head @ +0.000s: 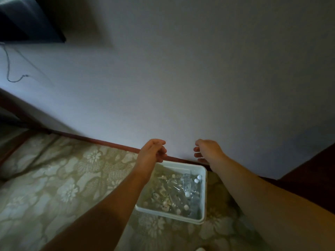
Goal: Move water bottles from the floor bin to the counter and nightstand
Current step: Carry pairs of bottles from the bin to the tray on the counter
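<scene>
Step in hand, by judgement: reach toward floor bin, no bottle taken yet

Left hand [152, 151] above far-left corner of bin, fingers [162, 153] curled loosely, empty

Right hand [208, 151] above far-right corner, fingers spread and half open, empty

White bin [204, 196] on patterned carpet [63, 178], far edge against wall skirting [108, 142]

Water bottles [188, 185] lie jumbled inside bin, clear, white caps

Next move likely calls for lowering hands into bin, closing on one bottle each, lifting clear of rim

Worktop and nightstand not in view

Dark cable [10, 69] on wall, far left

No brand, label text or writing legible; too dim and blurred
</scene>
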The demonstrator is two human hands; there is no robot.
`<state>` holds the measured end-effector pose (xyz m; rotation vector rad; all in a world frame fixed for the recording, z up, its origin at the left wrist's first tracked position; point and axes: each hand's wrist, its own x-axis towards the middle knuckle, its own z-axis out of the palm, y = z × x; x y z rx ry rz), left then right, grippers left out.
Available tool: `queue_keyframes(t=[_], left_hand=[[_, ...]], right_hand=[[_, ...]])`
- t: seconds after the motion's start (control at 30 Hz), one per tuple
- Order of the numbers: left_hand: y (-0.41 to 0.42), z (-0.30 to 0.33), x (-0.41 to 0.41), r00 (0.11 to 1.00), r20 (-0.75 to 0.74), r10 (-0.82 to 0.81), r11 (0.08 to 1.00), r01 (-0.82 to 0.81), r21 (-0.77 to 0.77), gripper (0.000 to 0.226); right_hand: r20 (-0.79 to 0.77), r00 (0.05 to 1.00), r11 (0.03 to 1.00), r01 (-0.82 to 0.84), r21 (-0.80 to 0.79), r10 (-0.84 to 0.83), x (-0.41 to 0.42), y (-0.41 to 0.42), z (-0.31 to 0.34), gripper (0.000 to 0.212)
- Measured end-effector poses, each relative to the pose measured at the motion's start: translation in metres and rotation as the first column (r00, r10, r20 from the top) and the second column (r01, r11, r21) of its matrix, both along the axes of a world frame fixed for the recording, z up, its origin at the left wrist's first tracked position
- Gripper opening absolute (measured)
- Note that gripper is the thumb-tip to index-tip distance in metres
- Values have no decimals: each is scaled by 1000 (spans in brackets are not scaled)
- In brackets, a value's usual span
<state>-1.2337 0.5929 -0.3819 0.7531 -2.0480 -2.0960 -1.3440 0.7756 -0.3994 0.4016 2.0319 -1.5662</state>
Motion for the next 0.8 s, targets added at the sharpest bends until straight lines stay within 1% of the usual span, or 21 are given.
queue_keyframes(t=[0.13,0.23,0.3,0.4,0.47,0.53,0.63,0.8], left_hand=[[-19,-86,-25,996,90,3,1000,-5,30,19],[-28,-159,-33,983,179,-33,999,28,32,18],[-36,-214,-42,975,219,-50,998,43,38,19],[-50,-299,-51,954,294,-64,998,60,22,18],[-59,-354,-53,936,342,-89,995,95,-1,16],[-66,-404,-52,919,379,-114,992,126,-9,16],[-76,-471,-50,897,409,-165,984,178,6,18],[-87,-547,-59,868,413,-275,953,303,-1,17]], right_hand=[[80,997,996,-4,85,-3,-19,-15,-89,19],[149,988,985,-63,158,40,-18,-22,-167,18],[162,984,974,-103,204,70,-18,-27,-228,18],[191,981,956,-94,279,41,-14,-33,-316,24],[193,981,950,-90,299,32,-5,-36,-373,26],[200,979,927,-108,358,37,5,-39,-424,27],[161,985,890,-122,439,56,16,-45,-487,31],[51,978,839,-202,506,204,9,-42,-548,28]])
